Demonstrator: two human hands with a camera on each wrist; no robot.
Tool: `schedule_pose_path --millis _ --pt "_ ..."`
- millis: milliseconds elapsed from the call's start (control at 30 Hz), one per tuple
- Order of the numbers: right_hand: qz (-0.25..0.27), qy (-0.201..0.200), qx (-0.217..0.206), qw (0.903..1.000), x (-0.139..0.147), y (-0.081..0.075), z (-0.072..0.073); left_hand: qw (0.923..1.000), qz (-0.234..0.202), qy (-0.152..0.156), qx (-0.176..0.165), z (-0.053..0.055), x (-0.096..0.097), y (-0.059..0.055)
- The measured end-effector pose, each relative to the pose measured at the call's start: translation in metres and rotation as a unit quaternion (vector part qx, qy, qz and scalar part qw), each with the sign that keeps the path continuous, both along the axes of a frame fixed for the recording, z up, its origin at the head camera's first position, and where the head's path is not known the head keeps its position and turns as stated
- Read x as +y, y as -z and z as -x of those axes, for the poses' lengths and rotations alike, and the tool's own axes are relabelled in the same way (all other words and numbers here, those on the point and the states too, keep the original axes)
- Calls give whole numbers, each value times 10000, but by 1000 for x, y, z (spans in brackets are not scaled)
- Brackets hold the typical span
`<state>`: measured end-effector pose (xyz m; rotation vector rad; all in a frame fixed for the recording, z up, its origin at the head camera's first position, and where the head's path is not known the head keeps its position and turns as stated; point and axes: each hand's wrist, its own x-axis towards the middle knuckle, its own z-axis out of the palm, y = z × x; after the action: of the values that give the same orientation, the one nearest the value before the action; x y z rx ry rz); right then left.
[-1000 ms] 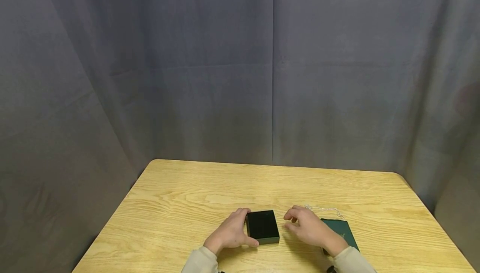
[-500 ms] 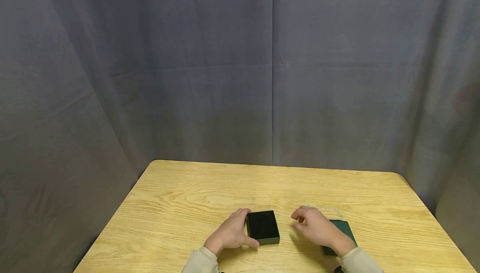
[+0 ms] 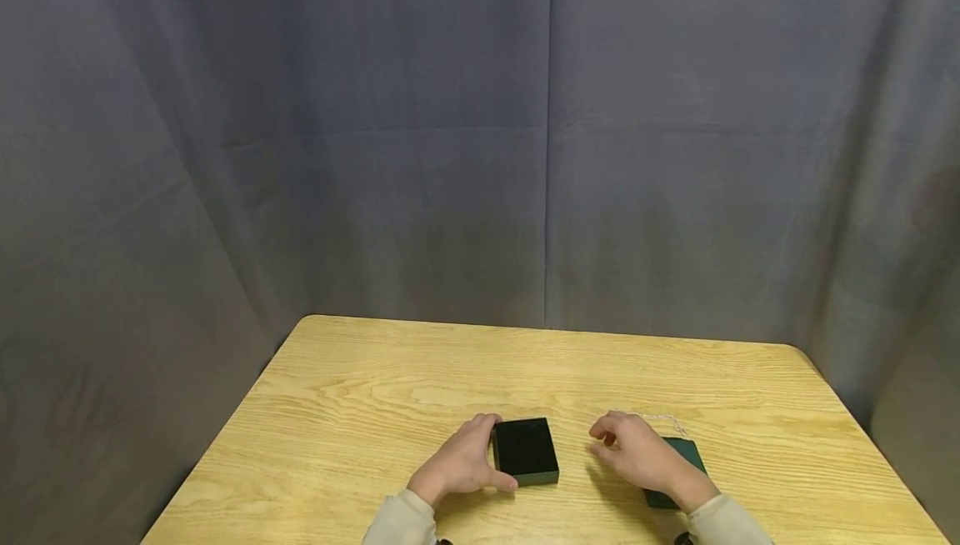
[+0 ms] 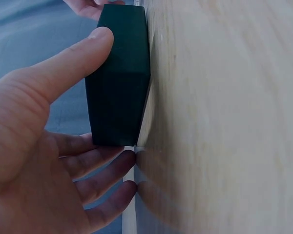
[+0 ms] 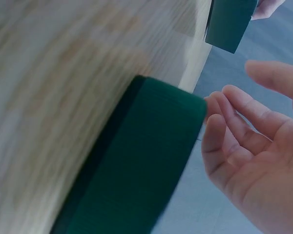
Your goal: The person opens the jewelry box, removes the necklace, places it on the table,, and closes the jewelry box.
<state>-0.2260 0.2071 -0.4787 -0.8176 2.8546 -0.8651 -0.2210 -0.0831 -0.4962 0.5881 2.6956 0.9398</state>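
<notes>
A square dark green box [image 3: 525, 447] with a black top face rests on the table, right of my left hand [image 3: 457, 457]. That hand holds it at one corner. In the left wrist view the thumb [image 4: 83, 58] lies against one green side and the fingers reach to another. My right hand [image 3: 633, 452] hovers apart from the box with loosely bent fingers and nothing in them. Under the right wrist lies a second dark green, box-like piece [image 3: 686, 452], partly hidden by the arm. The right wrist view shows its green side [image 5: 141, 161] close by the hand.
A thin, whitish string or chain [image 3: 667, 418] lies on the wooden table [image 3: 420, 362] behind the second green piece, partly covered by the right hand. Grey curtains [image 3: 420, 153] hang behind the table and at both sides.
My right hand has drifted right, away from the box, and now covers more of the second green piece and the string. My left hand and the box stay put.
</notes>
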Motion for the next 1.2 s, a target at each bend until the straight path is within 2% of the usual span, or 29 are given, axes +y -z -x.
schedule_pose_path --millis 400,800,1200 --pt "18 77 34 10000 2 5 1 10000 18 -58 19 -3 1 -3" --pt "34 -63 238 9997 -6 4 0 10000 5 -66 -6 -3 2 -4" --pt "140 -144 135 9997 -17 1 -1 10000 -22 -86 12 -2 1 -2"
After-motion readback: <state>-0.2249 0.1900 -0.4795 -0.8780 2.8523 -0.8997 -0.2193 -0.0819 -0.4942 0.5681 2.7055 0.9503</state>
